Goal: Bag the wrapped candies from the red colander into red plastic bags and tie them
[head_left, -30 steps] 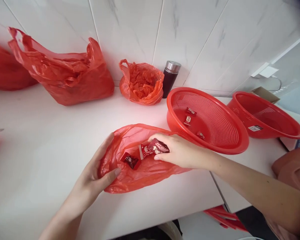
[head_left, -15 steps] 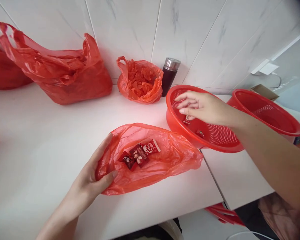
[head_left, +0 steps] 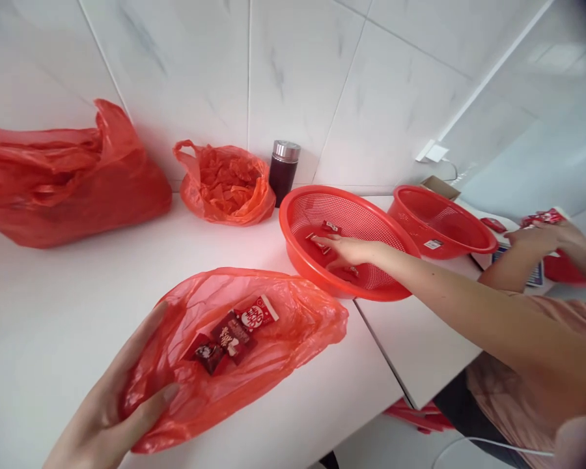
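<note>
My left hand [head_left: 112,417] grips the near edge of a flat red plastic bag [head_left: 293,326] on the white counter, thumb pressed on top of the film. Three small red candy packets [head_left: 234,332] lie inside the bag's mouth. My right hand [head_left: 351,251] reaches into a red mesh basket [head_left: 288,228] to the right of the bag. Its fingers are stretched out low over the basket's floor, the tips touching a small red packet [head_left: 313,238]. A few more packets lie in the basket.
A big stuffed red bag [head_left: 68,182], a smaller open red bag [head_left: 224,185] and a dark flask with a steel cap [head_left: 283,170] stand along the tiled wall. A second red basket [head_left: 439,221] sits further right. Another person's hand [head_left: 537,238] holds red packets at the far right.
My right hand left a dark packet in the bag, moved right over the basket and has now dropped down inside it. The view has swung to the right. My left hand keeps hold of the bag.
</note>
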`<state>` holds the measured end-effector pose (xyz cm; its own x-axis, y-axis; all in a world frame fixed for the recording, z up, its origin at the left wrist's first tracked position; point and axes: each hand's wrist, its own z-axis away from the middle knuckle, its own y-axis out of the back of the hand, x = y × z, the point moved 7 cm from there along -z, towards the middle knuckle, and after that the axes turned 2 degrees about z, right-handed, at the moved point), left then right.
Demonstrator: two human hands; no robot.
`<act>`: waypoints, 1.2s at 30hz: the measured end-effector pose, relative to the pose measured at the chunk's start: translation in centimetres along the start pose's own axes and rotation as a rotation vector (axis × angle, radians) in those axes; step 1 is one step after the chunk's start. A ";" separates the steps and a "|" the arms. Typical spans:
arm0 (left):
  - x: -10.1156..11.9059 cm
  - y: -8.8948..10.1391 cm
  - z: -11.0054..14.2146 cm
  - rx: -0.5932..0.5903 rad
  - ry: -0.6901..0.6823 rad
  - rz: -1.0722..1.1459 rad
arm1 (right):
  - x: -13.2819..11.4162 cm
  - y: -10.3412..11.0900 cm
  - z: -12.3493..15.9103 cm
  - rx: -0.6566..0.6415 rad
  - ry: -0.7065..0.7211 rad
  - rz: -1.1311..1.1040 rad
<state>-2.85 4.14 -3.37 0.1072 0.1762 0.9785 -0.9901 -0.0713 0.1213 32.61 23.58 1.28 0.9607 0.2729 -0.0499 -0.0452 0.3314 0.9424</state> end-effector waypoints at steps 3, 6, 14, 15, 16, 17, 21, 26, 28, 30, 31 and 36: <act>0.0 0.1 -0.2 0.026 -0.029 -0.049 | 0.2 -0.1 -1.4 -0.042 0.072 -0.034; 0.1 0.3 -0.3 0.069 -0.026 -0.101 | 0.2 0.7 -2.0 -0.032 0.097 -0.053; 0.1 -0.2 0.2 0.028 0.147 0.262 | -10.6 6.4 6.9 0.097 0.503 -0.583; 0.2 -0.2 0.3 0.023 0.139 0.267 | -12.5 6.2 8.4 0.063 0.566 -0.574; 0.3 -0.2 0.3 0.015 0.128 0.258 | -14.4 5.6 9.6 0.016 0.629 -0.500; 0.4 -0.2 0.4 0.005 0.115 0.243 | -15.8 5.0 10.5 0.006 0.668 -0.404; 0.6 -0.2 0.6 -0.028 0.054 0.193 | -18.6 2.0 10.5 0.053 0.703 -0.157; 0.9 -0.6 0.7 -0.063 0.026 0.197 | -22.0 -2.1 8.5 0.175 0.775 -0.020; 0.9 -0.5 0.6 -0.058 0.017 0.202 | -23.4 -3.7 7.9 0.250 0.808 0.090; 0.9 -0.5 0.6 -0.055 0.010 0.213 | -24.1 -4.9 7.3 0.270 0.812 0.160; 0.8 -0.4 0.6 -0.059 0.009 0.228 | -24.2 -5.4 6.9 0.249 0.813 0.171; 0.6 -0.6 0.7 -0.080 0.030 0.315 | -23.5 -4.6 6.2 0.260 0.807 0.162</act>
<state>-2.17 3.65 -2.72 -0.2071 0.1870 0.9603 -0.9783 -0.0499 -0.2012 11.95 10.00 0.17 0.4548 0.8899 -0.0350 -0.0060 0.0423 0.9991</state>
